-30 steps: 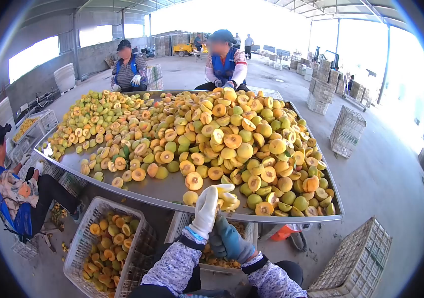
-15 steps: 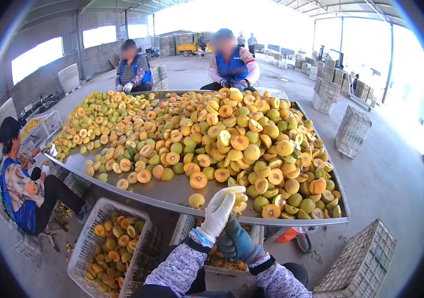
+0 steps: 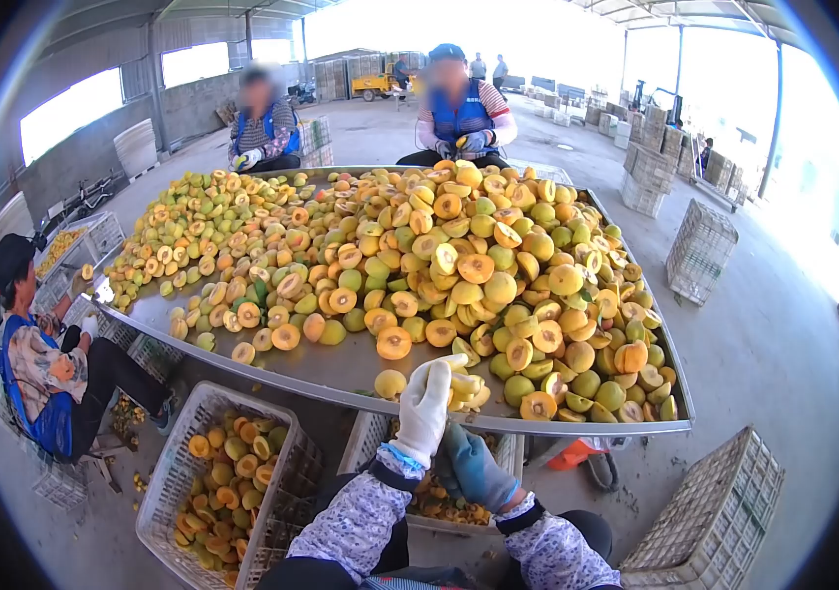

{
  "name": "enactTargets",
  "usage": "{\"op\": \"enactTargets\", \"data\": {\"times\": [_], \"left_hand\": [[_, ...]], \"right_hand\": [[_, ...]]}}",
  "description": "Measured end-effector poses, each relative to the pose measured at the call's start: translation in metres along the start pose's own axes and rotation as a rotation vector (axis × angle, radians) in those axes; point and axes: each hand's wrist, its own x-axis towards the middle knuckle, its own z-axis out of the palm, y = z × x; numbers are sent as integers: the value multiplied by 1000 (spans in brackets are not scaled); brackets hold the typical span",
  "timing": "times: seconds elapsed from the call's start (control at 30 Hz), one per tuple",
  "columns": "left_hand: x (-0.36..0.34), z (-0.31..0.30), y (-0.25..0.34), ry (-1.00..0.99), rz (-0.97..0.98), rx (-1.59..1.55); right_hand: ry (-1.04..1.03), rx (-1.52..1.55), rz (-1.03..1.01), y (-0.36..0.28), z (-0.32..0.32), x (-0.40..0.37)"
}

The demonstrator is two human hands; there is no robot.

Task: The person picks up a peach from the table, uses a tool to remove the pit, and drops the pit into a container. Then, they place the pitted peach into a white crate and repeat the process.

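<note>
My left hand [image 3: 426, 408], in a white glove, is raised at the near edge of the metal table [image 3: 341, 376]. Its fingers are closed around yellow peach halves [image 3: 467, 390], which show at its right side. Just below and to the right, my right hand [image 3: 476, 468] wears a blue-grey glove. Its fingers are curled in, and whatever they hold is hidden. A big heap of halved peaches [image 3: 474, 267] covers much of the table. A single peach [image 3: 390, 383] lies close beside my left hand.
A white crate [image 3: 211, 393] of peach halves stands at lower left; another crate [image 3: 370, 433] is under my hands. Stacked crates [image 3: 710, 516] stand at lower right. Two people [image 3: 466, 118] [image 3: 267, 128] sit across the table, and one person [image 3: 46, 364] sits at left.
My left hand has shifted slightly left and down, with more of the peach halves showing. My right hand has moved a little away from it. The people across the table have moved their hands.
</note>
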Motion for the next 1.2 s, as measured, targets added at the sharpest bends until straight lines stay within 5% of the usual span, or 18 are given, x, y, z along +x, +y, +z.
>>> {"op": "enactTargets", "data": {"times": [0.23,0.37,0.5,0.83,1.2], "left_hand": [[-1,5,3,76,-99,46],[3,3,2,-90,2,-108],[-1,5,9,-55,-29,-99],[6,-2,-1,-42,-22,-82],[2,5,9,-116,67,25]], "right_hand": [[69,11,-112,8,2,4],[-2,112,-16,0,-1,-1],[-178,353,97,-4,-8,4],[130,41,-135,6,7,7],[-7,-17,28,-22,-10,-6]]}}
